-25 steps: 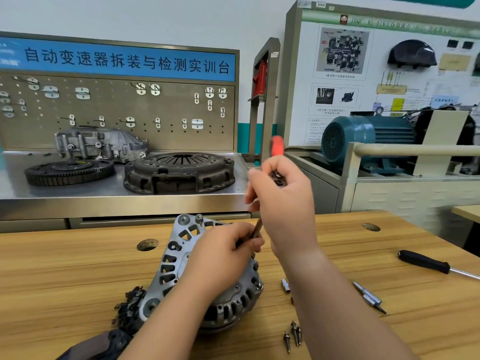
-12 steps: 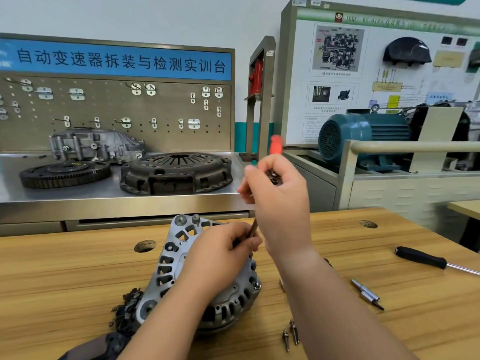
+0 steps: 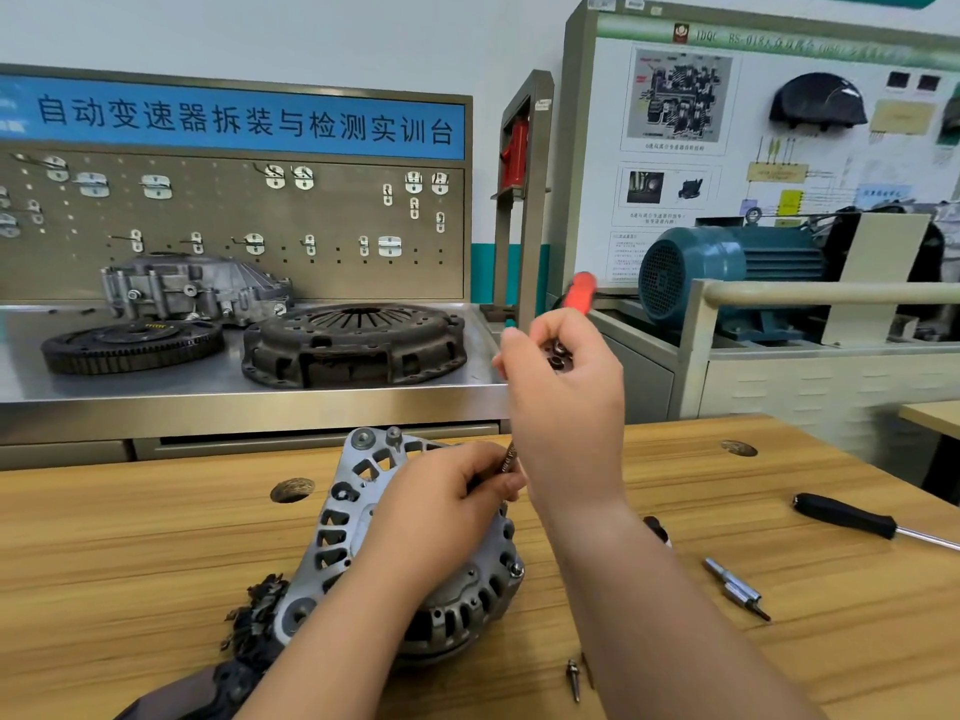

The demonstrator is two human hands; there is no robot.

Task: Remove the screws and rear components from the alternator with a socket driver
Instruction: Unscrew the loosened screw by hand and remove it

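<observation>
A silver alternator (image 3: pixel 343 532) lies rear side up on the wooden table (image 3: pixel 130 553). My left hand (image 3: pixel 441 506) rests on top of it and pinches the lower shaft of the socket driver (image 3: pixel 508 462). My right hand (image 3: pixel 563 402) grips the driver's handle, whose red end (image 3: pixel 581 291) sticks up above the fingers. The driver stands nearly upright over the alternator's rear; its tip is hidden by my left hand. A loose screw (image 3: pixel 572 678) lies on the table in front of the alternator.
Two metal bits (image 3: pixel 735 589) and a black-handled screwdriver (image 3: pixel 852 517) lie on the table to the right. A dark rag (image 3: pixel 254 626) sits at the alternator's left. Behind stand a steel bench with a clutch cover (image 3: pixel 358 343), a flywheel (image 3: pixel 130 345), and a blue motor (image 3: pixel 727 272).
Both hands stay on the driver and alternator; my right hand shifts slightly on the handle. The camera view has drifted a little.
</observation>
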